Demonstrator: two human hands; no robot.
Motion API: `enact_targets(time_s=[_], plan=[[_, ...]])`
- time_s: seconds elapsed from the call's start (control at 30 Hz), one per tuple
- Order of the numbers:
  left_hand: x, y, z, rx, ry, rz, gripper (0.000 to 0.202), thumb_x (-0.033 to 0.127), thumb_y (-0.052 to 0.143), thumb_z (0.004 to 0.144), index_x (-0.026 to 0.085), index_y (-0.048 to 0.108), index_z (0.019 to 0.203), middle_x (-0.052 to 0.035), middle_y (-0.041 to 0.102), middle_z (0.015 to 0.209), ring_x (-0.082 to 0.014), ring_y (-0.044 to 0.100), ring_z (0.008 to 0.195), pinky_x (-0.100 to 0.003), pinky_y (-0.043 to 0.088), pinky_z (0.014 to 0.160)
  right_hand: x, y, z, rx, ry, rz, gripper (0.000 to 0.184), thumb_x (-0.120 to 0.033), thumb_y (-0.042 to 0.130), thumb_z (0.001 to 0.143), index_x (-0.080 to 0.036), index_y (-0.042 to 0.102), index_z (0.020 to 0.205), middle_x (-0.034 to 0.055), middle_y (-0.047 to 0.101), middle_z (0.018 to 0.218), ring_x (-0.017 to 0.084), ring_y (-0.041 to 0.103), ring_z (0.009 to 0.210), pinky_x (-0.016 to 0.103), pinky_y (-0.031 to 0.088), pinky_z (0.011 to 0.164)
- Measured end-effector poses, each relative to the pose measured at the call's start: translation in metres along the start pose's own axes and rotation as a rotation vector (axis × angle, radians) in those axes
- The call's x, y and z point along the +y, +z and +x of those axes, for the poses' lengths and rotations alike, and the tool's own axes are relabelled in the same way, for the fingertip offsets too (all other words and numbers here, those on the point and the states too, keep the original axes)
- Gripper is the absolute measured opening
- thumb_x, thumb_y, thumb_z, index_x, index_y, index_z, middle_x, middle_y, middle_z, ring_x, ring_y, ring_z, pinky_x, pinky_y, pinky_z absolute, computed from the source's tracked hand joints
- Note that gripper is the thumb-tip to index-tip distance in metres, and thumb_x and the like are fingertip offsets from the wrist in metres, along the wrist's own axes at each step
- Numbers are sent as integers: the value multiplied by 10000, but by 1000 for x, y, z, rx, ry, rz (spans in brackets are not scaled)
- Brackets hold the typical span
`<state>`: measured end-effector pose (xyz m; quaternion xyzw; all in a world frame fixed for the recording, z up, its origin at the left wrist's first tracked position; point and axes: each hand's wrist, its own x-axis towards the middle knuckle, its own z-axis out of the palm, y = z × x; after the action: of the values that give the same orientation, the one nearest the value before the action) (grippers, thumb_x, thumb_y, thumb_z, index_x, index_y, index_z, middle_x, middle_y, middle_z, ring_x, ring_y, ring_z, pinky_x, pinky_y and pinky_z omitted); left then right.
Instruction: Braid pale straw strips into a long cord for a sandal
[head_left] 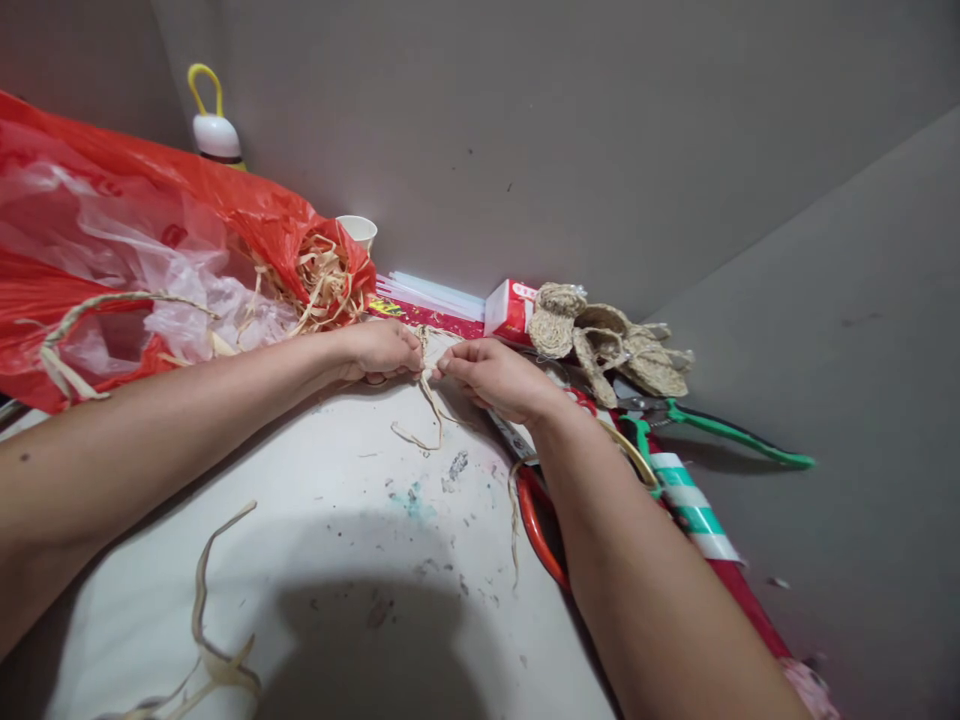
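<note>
My left hand and my right hand meet at the far side of a stained white table. Both pinch the same pale straw strands between fingertips. Loose ends of the strands trail down onto the table towards me. Both hands have their fingers closed on the straw.
A red plastic bag spilling straw lies at the left. Woven straw pieces sit at the right beside a red-white box, green-handled pliers, red-handled scissors and a striped roll. A paper cup and bottle stand against the wall. A straw scrap lies near me.
</note>
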<state>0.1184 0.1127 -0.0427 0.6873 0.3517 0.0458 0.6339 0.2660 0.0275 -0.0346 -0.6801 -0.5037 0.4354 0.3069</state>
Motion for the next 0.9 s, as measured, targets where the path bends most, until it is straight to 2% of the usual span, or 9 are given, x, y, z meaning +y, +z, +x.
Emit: enact_targets(time_s=[0.2, 0.33, 0.47, 0.63, 0.7, 0.8, 0.9], plan=[[1, 3, 0, 12, -14, -59, 173, 32, 521, 728, 128, 564, 590, 57, 373, 391, -25, 217, 314, -194, 113, 349, -9, 15, -2, 38, 5, 24, 249, -114, 447, 820, -171, 507, 586, -91, 291, 402, 52, 221, 328, 200, 161, 339], [2, -2, 2, -29, -72, -139, 150, 42, 507, 715, 111, 570, 598, 41, 407, 432, -17, 211, 329, -178, 102, 354, -13, 21, -5, 67, -12, -13, 259, -125, 436, 816, -186, 474, 567, -90, 305, 377, 56, 262, 303, 196, 198, 334], [1, -9, 4, -89, -112, -208, 165, 61, 491, 721, 106, 542, 572, 25, 429, 467, -11, 216, 341, -165, 106, 356, -14, 27, -7, 118, -43, -122, 255, -128, 465, 776, -181, 480, 527, -51, 425, 379, 75, 376, 302, 200, 283, 352], [1, -10, 6, -80, -129, -251, 214, 47, 488, 695, 135, 447, 504, 35, 398, 437, -12, 216, 334, -160, 113, 349, -15, 38, -7, 196, -76, -293, 247, -178, 514, 759, -169, 530, 512, 25, 553, 429, 139, 522, 392, 230, 361, 428], [1, -8, 5, -68, -125, -256, 218, 48, 501, 689, 135, 445, 497, 38, 392, 424, -15, 235, 333, -157, 118, 348, -15, 43, -8, 244, -116, -436, 217, -206, 517, 778, -155, 607, 587, 74, 635, 533, 181, 593, 507, 253, 402, 502], [1, -4, 4, -48, -109, -253, 224, 50, 537, 672, 137, 447, 487, 42, 385, 403, -21, 262, 330, -159, 126, 347, -19, 50, -12, 315, -194, -809, 240, -225, 472, 820, -140, 692, 777, 146, 714, 763, 251, 653, 700, 300, 432, 604], [1, 0, 3, -17, -88, -243, 230, 32, 541, 656, 138, 449, 473, 50, 357, 368, -27, 254, 321, -173, 120, 344, -25, 59, -22, 260, -256, -1021, 273, -186, 435, 826, -131, 699, 867, 167, 716, 834, 270, 653, 744, 319, 429, 625]])
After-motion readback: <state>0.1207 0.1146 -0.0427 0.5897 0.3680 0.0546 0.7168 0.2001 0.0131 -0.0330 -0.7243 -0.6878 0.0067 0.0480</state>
